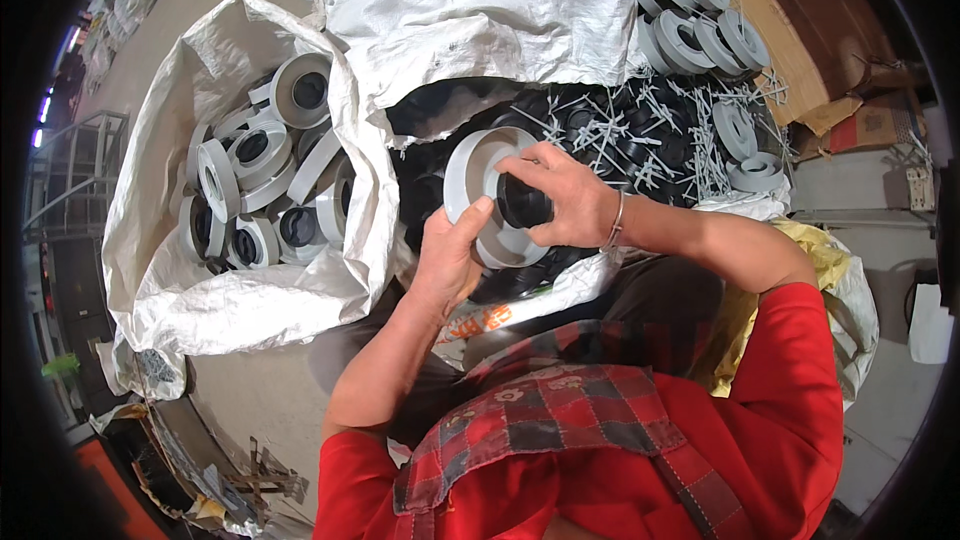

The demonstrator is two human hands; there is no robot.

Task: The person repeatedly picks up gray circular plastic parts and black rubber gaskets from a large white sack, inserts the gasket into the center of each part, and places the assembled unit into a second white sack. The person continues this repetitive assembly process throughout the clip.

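A light grey, round plastic ring (463, 172) with a raised rim is tilted up in front of me. My left hand (450, 252) is closed on its lower left rim, thumb over the edge. My right hand (575, 192) pinches a black round plastic piece (520, 204) at the ring's inner right side. Whether that piece is seated in the ring or only held against it, I cannot tell. Below and behind lie many black round parts (578, 118), with thin grey plastic sprues (640, 140) scattered over them.
At the left stands an open white woven sack (350, 200) holding several grey rings with black centres (262, 148). Another white sack (480, 10) lies over the far side. More grey rings (690, 40) are piled at the far right, beside cardboard (780, 40).
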